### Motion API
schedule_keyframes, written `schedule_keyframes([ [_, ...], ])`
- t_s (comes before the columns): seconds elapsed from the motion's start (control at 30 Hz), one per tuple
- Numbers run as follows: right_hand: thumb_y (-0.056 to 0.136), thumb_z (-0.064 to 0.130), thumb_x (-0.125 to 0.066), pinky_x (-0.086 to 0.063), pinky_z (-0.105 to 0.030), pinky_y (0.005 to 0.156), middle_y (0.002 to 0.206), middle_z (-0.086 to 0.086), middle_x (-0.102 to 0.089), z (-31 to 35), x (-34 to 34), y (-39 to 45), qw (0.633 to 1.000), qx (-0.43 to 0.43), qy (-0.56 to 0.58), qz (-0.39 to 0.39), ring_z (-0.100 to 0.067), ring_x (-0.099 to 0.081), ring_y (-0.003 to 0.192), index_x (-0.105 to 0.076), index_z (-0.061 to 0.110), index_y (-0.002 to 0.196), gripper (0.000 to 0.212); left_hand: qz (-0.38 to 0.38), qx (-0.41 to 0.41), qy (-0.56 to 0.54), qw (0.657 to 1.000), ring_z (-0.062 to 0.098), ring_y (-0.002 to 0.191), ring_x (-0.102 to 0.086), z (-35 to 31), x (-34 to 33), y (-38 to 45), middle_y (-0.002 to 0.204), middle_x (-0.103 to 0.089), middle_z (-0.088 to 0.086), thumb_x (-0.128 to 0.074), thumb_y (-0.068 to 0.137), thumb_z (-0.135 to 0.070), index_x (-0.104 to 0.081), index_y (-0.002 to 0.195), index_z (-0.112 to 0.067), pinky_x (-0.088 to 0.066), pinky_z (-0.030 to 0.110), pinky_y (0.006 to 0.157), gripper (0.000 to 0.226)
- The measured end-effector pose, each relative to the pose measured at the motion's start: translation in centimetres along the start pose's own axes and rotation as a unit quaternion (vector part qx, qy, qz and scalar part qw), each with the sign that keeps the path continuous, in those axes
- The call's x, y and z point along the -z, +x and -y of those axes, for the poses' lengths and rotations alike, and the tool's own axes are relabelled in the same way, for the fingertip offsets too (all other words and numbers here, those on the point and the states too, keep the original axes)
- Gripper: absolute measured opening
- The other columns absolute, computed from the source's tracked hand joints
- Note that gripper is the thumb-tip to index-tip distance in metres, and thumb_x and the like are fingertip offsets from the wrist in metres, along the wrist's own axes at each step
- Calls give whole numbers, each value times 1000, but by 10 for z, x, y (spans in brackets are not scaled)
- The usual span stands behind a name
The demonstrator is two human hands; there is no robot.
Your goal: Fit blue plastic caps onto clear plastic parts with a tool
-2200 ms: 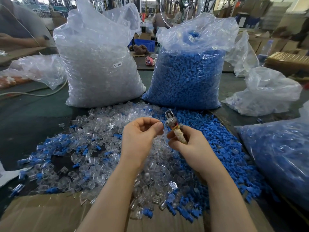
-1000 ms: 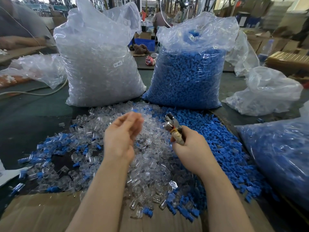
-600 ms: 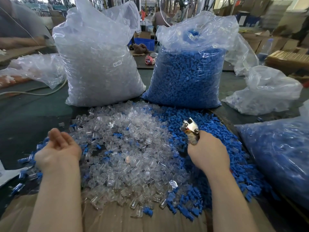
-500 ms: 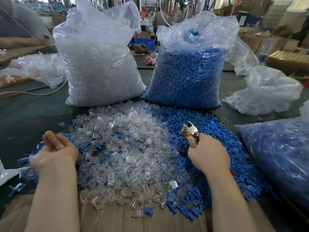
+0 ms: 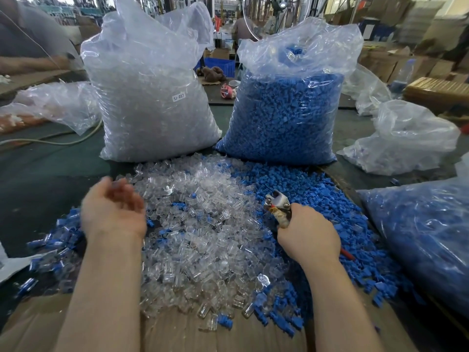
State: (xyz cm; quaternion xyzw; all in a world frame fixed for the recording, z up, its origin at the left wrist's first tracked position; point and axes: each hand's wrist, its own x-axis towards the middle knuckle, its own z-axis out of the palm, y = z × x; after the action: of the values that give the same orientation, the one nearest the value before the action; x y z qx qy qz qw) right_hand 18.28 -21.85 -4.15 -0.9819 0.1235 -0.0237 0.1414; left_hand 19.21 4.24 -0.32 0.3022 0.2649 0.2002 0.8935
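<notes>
The left hand (image 5: 113,212) hangs loose and empty over the near-left edge of the clear parts (image 5: 198,224), fingers slack and blurred; nothing shows in its palm. The right hand (image 5: 308,236) is clenched around the tool (image 5: 278,207), a small plier-like thing with a wrapped grip, its metal head poking out past the knuckles. Whether the head holds a piece cannot be told.

Between the two hands lies the heap of clear parts, spread wide on the bench (image 5: 45,179). Under and beyond the right hand lies the heap of blue caps (image 5: 317,199), the two heaps meeting and mixing just left of the tool. Outward of the left hand, on its far-left side, a scatter of capped pieces (image 5: 61,237), clear bodies with blue ends, appears to be the finished lot. A few more blue-and-clear bits lie near the wrists on the cardboard (image 5: 177,331).

Beyond both hands stand two bulging stock bags: a clear bag (image 5: 152,97) past the left hand, a blue bag (image 5: 286,110) past the right. A further bag (image 5: 426,237) of blue pieces sits outward of the right hand.

By my reckoning the job is barely started. The finished scatter is small against the loose heaps, and the big bags look almost full. At this instant no pair is in work: a fresh clear part and cap have yet to be picked up.
</notes>
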Motion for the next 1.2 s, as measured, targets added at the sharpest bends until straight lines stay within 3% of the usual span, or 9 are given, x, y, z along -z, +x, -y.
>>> schedule_keyframes([
  [0.07,88,30,-56,-27,-27,46,78,4,-48,1,0,0,1000,-1,-6,5,-13,-43,59,-46,22,83,13,74,-21,187,979,2,61,-61,7,-4,-6,80,-67,-6,-62,95,-23,-66,89,-17,-49,18,61,9],
  [0.17,86,26,-57,-28,-27,46,78,3,-50,3,-2,-1,1000,-1,-9,13,-17,-47,62,-43,23,77,17,216,-88,485,843,5,75,-63,31,-12,-18,89,-71,-6,-69,89,-19,-68,94,-24,-49,16,60,7],
  [0.27,85,26,-58,-28,-28,47,79,3,-48,5,-2,-1,1000,-9,-8,13,-19,-48,63,-42,23,77,18,279,-159,646,692,-4,66,-60,57,-13,-25,89,-66,-11,-69,90,-19,-69,101,-29,-45,6,53,15],
  [0.4,86,27,-59,-25,-27,45,76,4,-48,4,-1,-1,1000,-23,-8,9,-13,-40,57,-44,24,77,17,280,-224,748,558,3,85,-56,81,-14,-30,113,-59,-6,-63,96,-27,-66,122,-30,-48,21,85,27],
  [0.5,87,31,-59,-27,-27,47,73,4,-50,4,-2,-1,1000,-24,-2,6,-14,-41,57,-49,22,82,14,258,-235,753,558,10,95,-59,83,-14,-32,115,-60,-3,-65,94,-28,-69,115,-25,-51,29,92,21],
  [0.67,91,39,-53,-28,-29,49,70,4,-49,5,-1,-1,999,-22,30,-23,-15,-42,57,-43,23,77,23,253,-250,754,552,1,78,-55,84,-13,-33,94,-61,-9,-62,95,-26,-60,97,-24,-45,18,63,3],
  [0.93,86,37,-56,-34,-32,54,72,7,-55,6,-2,0,989,-16,137,-53,-12,-47,62,-45,24,78,19,265,-261,747,551,0,69,-54,85,-13,-32,79,-57,-14,-67,90,-18,-55,76,-26,-36,15,53,20],
  [1.1,84,33,-59,-35,-30,51,68,7,-60,6,1,0,974,6,214,-76,-15,-54,63,-51,25,74,15,279,-214,679,644,-5,67,-62,84,-14,-32,81,-61,-9,-72,87,-9,-59,99,-24,-46,12,50,24],
  [1.2,85,31,-63,-43,-34,55,67,6,-61,6,3,0,946,27,315,-68,-15,-54,61,-59,25,79,10,266,-186,626,709,-4,59,-63,82,-17,-33,75,-65,-8,-83,78,-13,-69,92,-23,-47,9,51,22],
])
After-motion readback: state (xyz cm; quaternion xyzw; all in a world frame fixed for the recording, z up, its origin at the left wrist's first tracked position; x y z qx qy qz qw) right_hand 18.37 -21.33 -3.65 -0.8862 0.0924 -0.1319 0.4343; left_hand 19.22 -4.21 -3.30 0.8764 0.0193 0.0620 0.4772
